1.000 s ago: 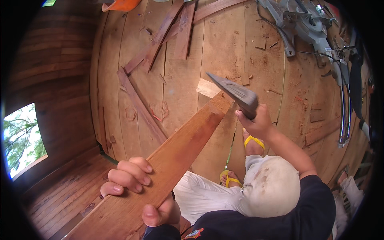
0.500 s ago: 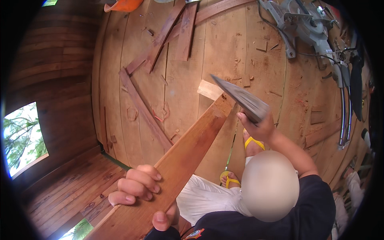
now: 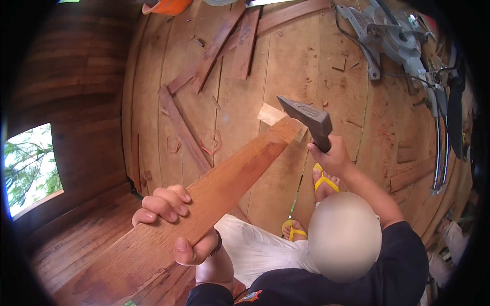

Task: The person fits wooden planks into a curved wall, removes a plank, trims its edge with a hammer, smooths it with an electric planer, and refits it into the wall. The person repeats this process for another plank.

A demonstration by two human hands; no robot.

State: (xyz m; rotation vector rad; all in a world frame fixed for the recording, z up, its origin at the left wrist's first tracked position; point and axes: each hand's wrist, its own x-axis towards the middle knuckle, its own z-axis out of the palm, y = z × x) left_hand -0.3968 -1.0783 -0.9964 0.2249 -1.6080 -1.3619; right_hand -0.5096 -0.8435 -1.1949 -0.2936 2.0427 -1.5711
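My left hand point(image 3: 162, 206) grips a long reddish wooden plank point(image 3: 224, 188) across its width, fingers over the top edge and thumb on the lower one. The plank runs from lower left to the middle, where its far end rests on a pale wood block point(image 3: 270, 113). My right hand point(image 3: 329, 155) is closed on a dark metal hatchet point(image 3: 311, 116), whose wedge-shaped head hangs over that plank end and partly hides it. My feet in yellow sandals point(image 3: 326, 183) stand below, on the plank floor.
Cut boards point(image 3: 186, 137) and scraps lie on the wooden floor point(image 3: 286, 61). A grey saw machine point(image 3: 393, 41) with cord and rails is at right, an orange object point(image 3: 163, 5) at top. A window point(image 3: 31, 168) opens in the left wall. Another person's pale-clad legs point(image 3: 451, 234) show at lower right.
The view has shifted slightly, moving the floor rightward. My left hand moved right, then back left and up with the plank. The hatchet head, blurred half a second ago, now appears sharper.
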